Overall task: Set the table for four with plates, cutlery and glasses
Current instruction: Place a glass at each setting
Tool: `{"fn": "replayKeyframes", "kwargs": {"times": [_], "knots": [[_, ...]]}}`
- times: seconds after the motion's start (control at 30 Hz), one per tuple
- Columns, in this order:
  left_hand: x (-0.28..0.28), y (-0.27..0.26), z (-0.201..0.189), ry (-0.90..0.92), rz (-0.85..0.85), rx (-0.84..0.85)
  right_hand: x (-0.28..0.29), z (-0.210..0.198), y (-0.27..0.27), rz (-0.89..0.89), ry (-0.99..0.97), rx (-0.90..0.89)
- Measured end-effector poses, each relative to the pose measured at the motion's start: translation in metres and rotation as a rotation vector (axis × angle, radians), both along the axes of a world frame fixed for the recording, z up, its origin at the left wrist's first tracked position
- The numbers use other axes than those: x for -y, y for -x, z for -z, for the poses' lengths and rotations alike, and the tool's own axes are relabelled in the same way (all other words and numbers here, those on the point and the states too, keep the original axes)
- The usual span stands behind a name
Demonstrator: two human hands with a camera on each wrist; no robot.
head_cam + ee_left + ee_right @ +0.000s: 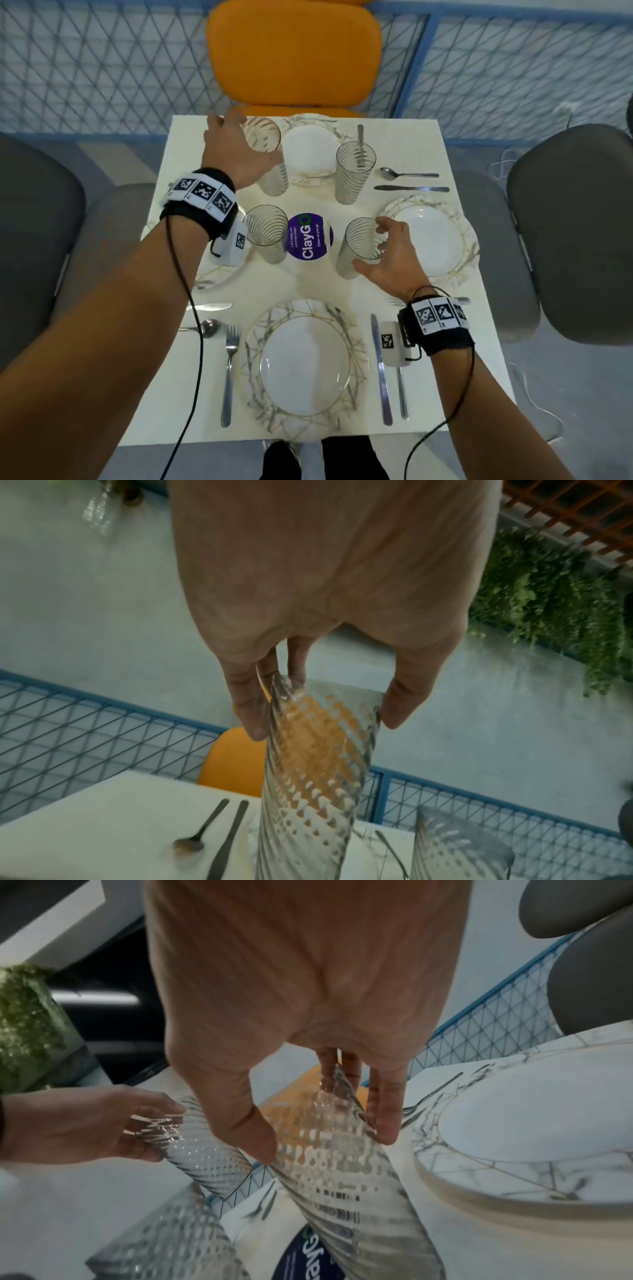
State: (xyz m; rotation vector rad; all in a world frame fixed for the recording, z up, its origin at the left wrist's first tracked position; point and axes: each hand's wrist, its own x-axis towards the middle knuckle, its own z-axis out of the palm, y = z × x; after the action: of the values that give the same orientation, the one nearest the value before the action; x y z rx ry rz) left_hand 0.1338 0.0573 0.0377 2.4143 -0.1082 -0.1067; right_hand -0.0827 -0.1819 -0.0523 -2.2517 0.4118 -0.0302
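Observation:
Four marbled plates lie on the white table: near, far, right and left, the last partly under my left arm. My left hand grips the rim of a ribbed glass beside the far plate; in the left wrist view its fingers and thumb clasp that glass. My right hand grips another ribbed glass left of the right plate, seen closer in the right wrist view as hand on glass. Whether either glass is off the table I cannot tell.
Two more glasses stand near the purple centre sticker. A fork, knife and spoon flank the near plate; a spoon and knife lie far right. An orange chair and grey chairs surround the table.

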Motion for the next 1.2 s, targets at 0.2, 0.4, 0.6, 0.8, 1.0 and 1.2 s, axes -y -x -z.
{"fn": "replayKeyframes", "kwargs": {"times": [0.2,0.4,0.6,0.8,1.0,1.2], "knots": [[-0.011,-0.004,0.026,-0.062,0.015,-0.091,-0.007,0.004,-0.001,-0.066,0.024,-0.041],[0.001,-0.02,0.043,-0.181,0.059,-0.167,0.002,0.006,-0.008,-0.119,0.062,-0.078],[0.015,-0.033,0.058,-0.279,0.075,-0.19,0.008,0.004,-0.014,-0.156,0.076,-0.097],[0.019,-0.039,0.06,-0.326,0.081,-0.215,0.009,0.003,-0.018,-0.163,0.095,-0.106],[0.015,-0.035,0.06,-0.289,0.071,-0.251,0.006,0.005,-0.022,-0.154,0.115,-0.088],[0.005,-0.022,0.05,-0.207,0.037,-0.266,0.003,0.004,-0.032,-0.151,0.133,-0.096]]}}
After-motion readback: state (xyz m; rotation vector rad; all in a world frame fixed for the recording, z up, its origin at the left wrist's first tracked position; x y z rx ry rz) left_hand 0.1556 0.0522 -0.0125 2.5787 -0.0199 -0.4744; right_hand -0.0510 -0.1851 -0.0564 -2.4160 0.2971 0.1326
